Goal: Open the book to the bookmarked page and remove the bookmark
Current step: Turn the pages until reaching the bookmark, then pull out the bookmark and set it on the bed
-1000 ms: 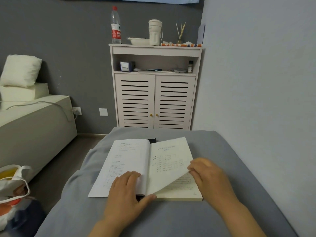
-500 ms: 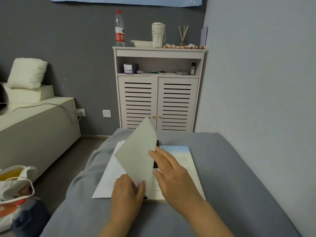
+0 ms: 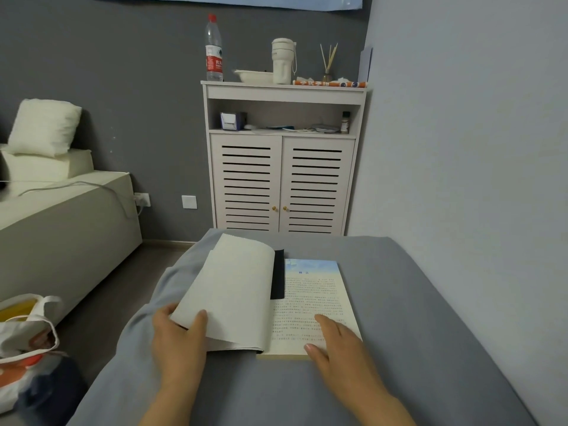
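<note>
Pinching turned pages, left hand (image 3: pixel 179 342) grip, right hand (image 3: pixel 336 341) flat (fingers apart) on book (image 3: pixel 310 305), black bookmark (image 3: pixel 277 275) beyond both.

We see the book (image 3: pixel 310 302) lying open in the lower centre of the frame, its right page printed under a pale blue header, its left pages curled upward. The bookmark (image 3: pixel 278 273), a dark narrow strip, lies along the gutter near the top.
</note>
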